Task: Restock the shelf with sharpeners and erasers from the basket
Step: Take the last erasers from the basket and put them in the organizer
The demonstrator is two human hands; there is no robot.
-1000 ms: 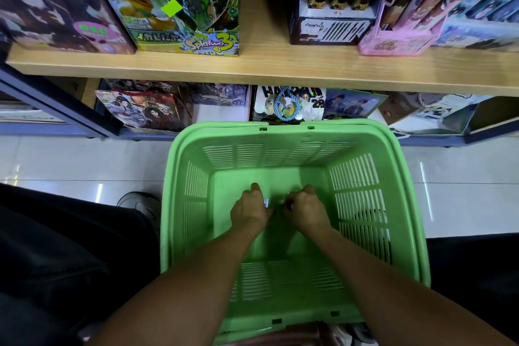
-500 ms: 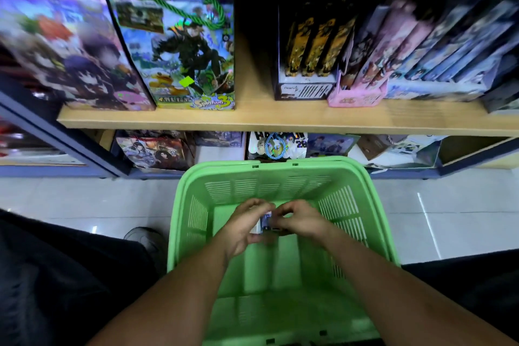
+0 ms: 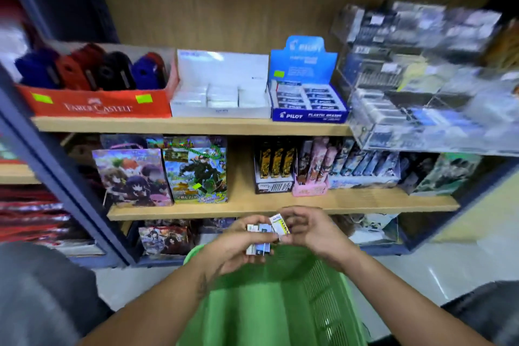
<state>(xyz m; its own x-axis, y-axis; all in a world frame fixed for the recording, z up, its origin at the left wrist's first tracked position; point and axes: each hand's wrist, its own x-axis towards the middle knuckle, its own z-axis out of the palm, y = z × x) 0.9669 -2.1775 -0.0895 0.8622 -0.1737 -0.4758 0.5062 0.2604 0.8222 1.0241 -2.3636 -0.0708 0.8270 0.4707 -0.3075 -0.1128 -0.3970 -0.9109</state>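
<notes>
Head view, tilted well up from half a second before: then showed mostly the green basket and two lower shelves, now took in the top shelf (image 3: 193, 126) with its display boxes. Hands lifted out of the basket to its far rim, against the bottom shelf's front.

Left to right along the top shelf: one red Faber-Castell box (image 3: 95, 104) holding about five sharpeners (image 3: 92, 67) in blue, red and black, count unsure from blur; one white box (image 3: 220, 105) with three rows of white erasers; one blue Pilot box (image 3: 309, 112) with two columns of plastic erasers (image 3: 306, 97); one clear acrylic case (image 3: 427, 87), contents blurred beyond counting.

Middle shelf (image 3: 280, 203): two illustrated gift bags (image 3: 165, 174) on the left, then one black box of three gold-patterned items, one pink holder, and a row of slim packs, uncountable.

Below, centre: left hand (image 3: 238, 244) curled around a small stack of packets (image 3: 258, 239), blue and white, thumb across the top; number in the stack could not be told. Right hand (image 3: 311, 230) pinched one white and yellow eraser (image 3: 279, 223) between thumb and fingertips, tilted, touching the stack. Both hands close together, just above the green basket (image 3: 323, 289), one in count, its inside hidden past the near arms. Dark trouser legs at both lower corners.
</notes>
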